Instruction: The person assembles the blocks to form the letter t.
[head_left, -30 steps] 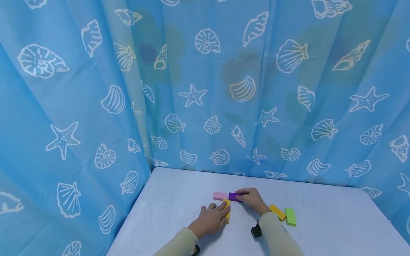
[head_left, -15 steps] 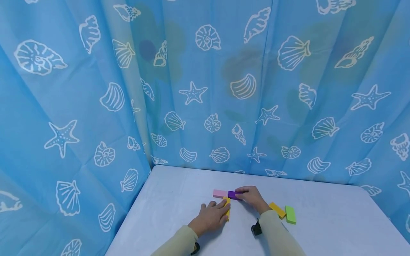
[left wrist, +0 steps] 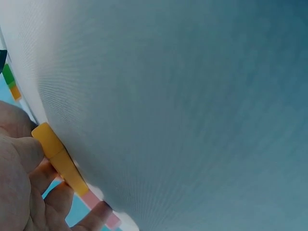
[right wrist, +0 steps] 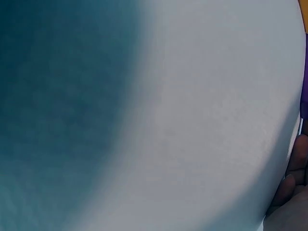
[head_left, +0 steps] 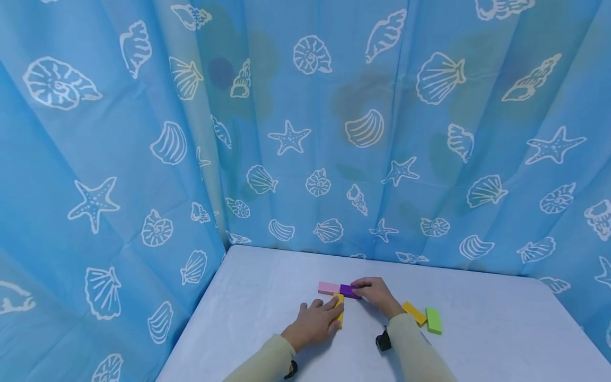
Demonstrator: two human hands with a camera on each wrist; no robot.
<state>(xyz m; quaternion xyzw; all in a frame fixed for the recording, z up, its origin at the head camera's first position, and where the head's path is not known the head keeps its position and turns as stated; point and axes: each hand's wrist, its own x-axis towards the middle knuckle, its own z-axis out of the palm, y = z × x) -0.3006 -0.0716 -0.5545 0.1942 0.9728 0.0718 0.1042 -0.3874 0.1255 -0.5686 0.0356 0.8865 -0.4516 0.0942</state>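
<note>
In the head view my left hand (head_left: 312,323) pinches a yellow block (head_left: 340,310) that lies lengthwise away from me. Its thumb is at the near end and its fingers are along the block, as the left wrist view shows on the yellow block (left wrist: 67,168). Beyond the far end lie a pink block (head_left: 328,288) and, to its right, a purple block (head_left: 346,291), end to end. My right hand (head_left: 376,295) pinches the purple block's right end. The right wrist view catches only an edge of the purple block (right wrist: 305,91) and some fingers.
An orange-yellow block (head_left: 414,314) and a green block (head_left: 433,320) lie near each other, beside the right forearm. The white table (head_left: 267,276) is bordered at the back and left by a blue curtain (head_left: 286,201) with seashell prints.
The purple block has shifted slightly left with my right hand, and its gap to the pink block has narrowed. My left hand keeps its grip on the yellow block. The head view has tilted slightly.
</note>
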